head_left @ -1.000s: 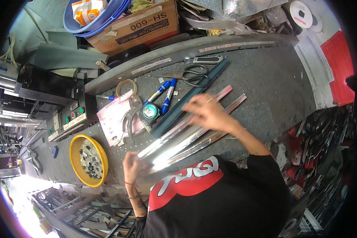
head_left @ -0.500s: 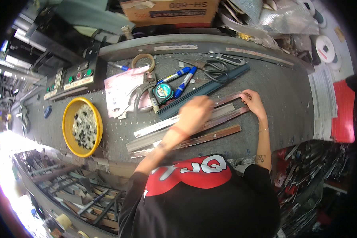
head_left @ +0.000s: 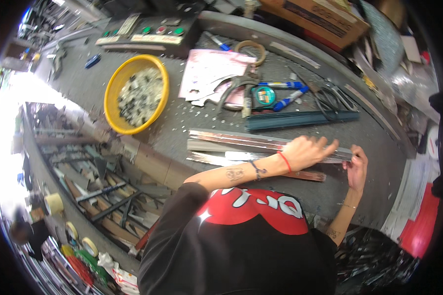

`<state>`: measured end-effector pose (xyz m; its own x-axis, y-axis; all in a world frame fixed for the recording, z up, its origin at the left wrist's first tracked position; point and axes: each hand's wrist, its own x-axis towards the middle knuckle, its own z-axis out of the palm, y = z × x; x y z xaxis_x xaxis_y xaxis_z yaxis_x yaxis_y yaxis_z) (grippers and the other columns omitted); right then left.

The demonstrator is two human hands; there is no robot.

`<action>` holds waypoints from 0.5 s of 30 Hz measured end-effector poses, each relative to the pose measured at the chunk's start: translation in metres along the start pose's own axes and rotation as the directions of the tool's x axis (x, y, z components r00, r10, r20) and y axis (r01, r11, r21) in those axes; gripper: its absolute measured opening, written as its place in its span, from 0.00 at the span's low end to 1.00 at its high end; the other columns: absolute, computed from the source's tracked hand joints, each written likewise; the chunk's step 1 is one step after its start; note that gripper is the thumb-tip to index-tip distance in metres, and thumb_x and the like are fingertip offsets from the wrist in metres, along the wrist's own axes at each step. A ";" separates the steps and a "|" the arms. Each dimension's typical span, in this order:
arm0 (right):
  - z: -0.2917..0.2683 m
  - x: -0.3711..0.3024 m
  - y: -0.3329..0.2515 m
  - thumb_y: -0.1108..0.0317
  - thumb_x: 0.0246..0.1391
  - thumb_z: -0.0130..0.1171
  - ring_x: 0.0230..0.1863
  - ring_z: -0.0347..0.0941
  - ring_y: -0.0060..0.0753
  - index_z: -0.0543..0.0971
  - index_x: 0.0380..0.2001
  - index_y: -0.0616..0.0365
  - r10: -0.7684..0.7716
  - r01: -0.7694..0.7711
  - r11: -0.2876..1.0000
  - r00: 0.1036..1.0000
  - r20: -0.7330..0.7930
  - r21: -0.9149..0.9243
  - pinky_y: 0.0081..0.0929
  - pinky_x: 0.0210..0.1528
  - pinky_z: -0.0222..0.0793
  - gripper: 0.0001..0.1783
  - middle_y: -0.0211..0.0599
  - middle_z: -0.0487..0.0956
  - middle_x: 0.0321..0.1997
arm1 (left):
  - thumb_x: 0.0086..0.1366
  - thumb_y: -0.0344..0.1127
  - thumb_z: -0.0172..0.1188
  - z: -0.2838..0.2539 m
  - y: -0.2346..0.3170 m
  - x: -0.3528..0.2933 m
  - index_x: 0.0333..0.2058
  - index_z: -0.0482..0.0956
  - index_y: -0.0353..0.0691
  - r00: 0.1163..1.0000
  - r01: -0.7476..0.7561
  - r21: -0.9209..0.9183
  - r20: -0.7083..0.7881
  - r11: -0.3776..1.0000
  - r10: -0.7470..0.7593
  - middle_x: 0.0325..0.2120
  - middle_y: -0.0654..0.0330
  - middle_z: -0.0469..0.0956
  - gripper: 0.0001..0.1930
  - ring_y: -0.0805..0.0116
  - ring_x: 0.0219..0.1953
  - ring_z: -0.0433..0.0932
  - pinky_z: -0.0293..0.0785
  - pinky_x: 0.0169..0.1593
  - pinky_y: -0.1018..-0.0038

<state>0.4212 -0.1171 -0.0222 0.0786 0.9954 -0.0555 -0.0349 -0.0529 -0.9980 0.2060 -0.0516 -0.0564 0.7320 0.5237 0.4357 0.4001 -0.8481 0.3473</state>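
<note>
Hiding metal strips [head_left: 236, 139] partly: left hand [head_left: 304, 151]; right grip [head_left: 357, 168] unclear.

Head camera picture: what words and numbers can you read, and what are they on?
I won't copy lettering, but here's where it is:
Cardboard box: dark printing.
Black T-shirt: white lettering on red.
Pink paper, control panel, tape measure, white rail label: too small or blurred.

The head-worn fisheye looks down over the workbench [head_left: 386, 160].
</note>
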 end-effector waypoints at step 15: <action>0.007 0.004 0.019 0.68 0.56 0.46 0.33 0.68 0.21 0.68 0.31 0.59 -0.055 0.062 0.997 0.990 -0.126 0.050 0.20 0.26 0.71 0.06 0.29 0.66 0.34 | 0.53 0.38 0.53 0.010 -0.005 0.003 0.49 0.67 0.42 0.997 0.070 -0.032 -0.027 0.997 -0.071 0.29 0.58 0.75 0.22 0.64 0.26 0.80 0.76 0.24 0.73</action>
<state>0.4142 -0.1140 -0.0408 0.2053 0.9787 -0.0035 -0.0795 0.0131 -0.9967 0.2116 -0.0469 -0.0652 0.6865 0.5848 0.4322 0.4328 -0.8062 0.4034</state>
